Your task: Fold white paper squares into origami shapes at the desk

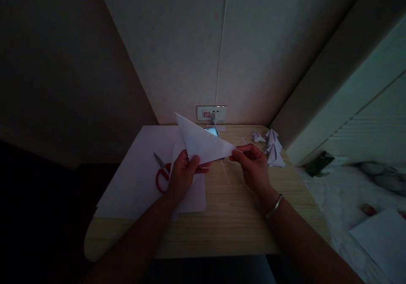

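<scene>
A white sheet of paper folded into a triangle (203, 142) is held up above the table between both hands. My left hand (184, 172) pinches its lower left edge, thumb in front and fingers behind. At the right, my right hand (252, 163) grips the pointed corner between thumb and fingers; a bracelet circles that wrist. Red-handled scissors (162, 174) lie on white paper sheets (133, 174), just left of my left hand, which partly hides them. Behind the folded paper, a lit phone screen (212, 132) is mostly covered.
Several folded paper pieces (273, 148) stand at the table's back right. Thin paper strips (226, 173) lie on the wooden table (241, 229). A wall socket (211, 113) with a plug is behind. To the right, another white sheet (382, 241) rests on a pale surface.
</scene>
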Demonstrator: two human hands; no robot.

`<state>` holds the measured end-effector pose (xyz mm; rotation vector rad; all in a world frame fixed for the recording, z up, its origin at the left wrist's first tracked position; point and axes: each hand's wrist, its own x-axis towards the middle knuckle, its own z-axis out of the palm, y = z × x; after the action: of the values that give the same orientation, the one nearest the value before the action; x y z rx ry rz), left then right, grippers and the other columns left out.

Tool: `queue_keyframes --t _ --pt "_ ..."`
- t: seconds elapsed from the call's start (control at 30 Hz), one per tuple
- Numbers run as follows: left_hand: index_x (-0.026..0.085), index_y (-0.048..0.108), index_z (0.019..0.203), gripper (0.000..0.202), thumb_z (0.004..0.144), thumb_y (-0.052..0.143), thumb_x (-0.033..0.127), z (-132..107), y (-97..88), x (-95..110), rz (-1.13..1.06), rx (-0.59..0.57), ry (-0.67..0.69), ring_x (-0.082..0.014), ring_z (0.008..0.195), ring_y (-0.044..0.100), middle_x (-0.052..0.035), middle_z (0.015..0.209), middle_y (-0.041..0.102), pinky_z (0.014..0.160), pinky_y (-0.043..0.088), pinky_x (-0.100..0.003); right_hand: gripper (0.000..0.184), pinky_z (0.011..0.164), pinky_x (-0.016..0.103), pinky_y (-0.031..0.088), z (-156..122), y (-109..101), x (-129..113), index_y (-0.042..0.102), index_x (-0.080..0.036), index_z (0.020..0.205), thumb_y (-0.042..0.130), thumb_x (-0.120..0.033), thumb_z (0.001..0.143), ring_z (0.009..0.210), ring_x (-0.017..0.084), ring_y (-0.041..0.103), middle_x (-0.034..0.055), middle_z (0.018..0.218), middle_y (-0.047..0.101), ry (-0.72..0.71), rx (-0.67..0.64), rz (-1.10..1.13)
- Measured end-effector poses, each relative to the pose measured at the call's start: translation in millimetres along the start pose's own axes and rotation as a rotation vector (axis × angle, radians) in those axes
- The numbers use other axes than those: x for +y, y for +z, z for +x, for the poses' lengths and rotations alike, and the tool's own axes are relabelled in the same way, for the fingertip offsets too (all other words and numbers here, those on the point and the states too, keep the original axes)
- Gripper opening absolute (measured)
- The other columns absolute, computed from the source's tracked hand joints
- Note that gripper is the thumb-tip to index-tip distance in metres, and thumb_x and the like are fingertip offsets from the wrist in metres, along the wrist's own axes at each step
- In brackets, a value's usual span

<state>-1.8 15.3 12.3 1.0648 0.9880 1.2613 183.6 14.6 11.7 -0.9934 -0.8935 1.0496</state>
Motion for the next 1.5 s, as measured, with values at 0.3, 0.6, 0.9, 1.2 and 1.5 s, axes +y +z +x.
queue_keyframes --t 0.3,0.6,0.9,1.2,1.5 --pt "0.014 0.057 0.099 0.033 0.076 0.062 0.038 -1 0.9 -2 0.011 -0.012 -0.018 -0.0182 0.075 0.069 -0.0055 0.088 0.069 0.063 0.057 -0.028 0.016 0.060 0.025 0.048 0 0 0 0.062 -0.021 0.072 0.075 -0.027 0.065 0.059 0.011 0.061 -0.0033 0.066 0.066 -0.040 0.002 -0.023" --pt "0.014 0.061 0.099 0.036 0.074 0.064 0.040 0 0.7 -4 0.011 -0.010 -0.058 -0.0202 0.080 0.068 -0.0076 0.093 0.070 0.068 0.057 -0.032 0.017 0.059 0.025 0.049 2 -1 -1 0.062 -0.020 0.073 0.075 -0.027 0.064 0.059 0.012 0.060 -0.0021 0.065 0.066 -0.022 0.019 -0.068" --pt "0.015 0.061 0.100 0.036 0.074 0.064 0.040 -1 0.3 -7 0.008 -0.054 -0.060 -0.0198 0.082 0.068 -0.0075 0.097 0.070 0.071 0.057 -0.032 0.025 0.059 0.024 0.050 4 -2 -2 0.063 -0.023 0.083 0.076 -0.023 0.062 0.058 0.010 0.060 -0.0045 0.067 0.066 0.024 0.033 0.024" --pt "0.014 0.059 0.098 0.039 0.072 0.066 0.042 -1 1.8 -4 0.009 0.004 -0.034 -0.0207 0.080 0.069 -0.0071 0.094 0.070 0.070 0.057 -0.034 0.038 0.062 0.024 0.053 8 -1 -8 0.063 -0.023 0.096 0.076 -0.024 0.061 0.059 0.009 0.061 -0.0045 0.070 0.067 0.105 0.093 0.120" --pt "0.015 0.059 0.100 0.036 0.075 0.062 0.042 -6 6.7 -5 0.035 -0.039 -0.002 -0.0200 0.080 0.068 -0.0066 0.094 0.070 0.069 0.058 -0.031 0.020 0.060 0.025 0.054 -5 12 0 0.066 -0.021 0.074 0.077 -0.030 0.061 0.062 0.012 0.064 -0.0017 0.069 0.069 0.220 -0.113 0.100"
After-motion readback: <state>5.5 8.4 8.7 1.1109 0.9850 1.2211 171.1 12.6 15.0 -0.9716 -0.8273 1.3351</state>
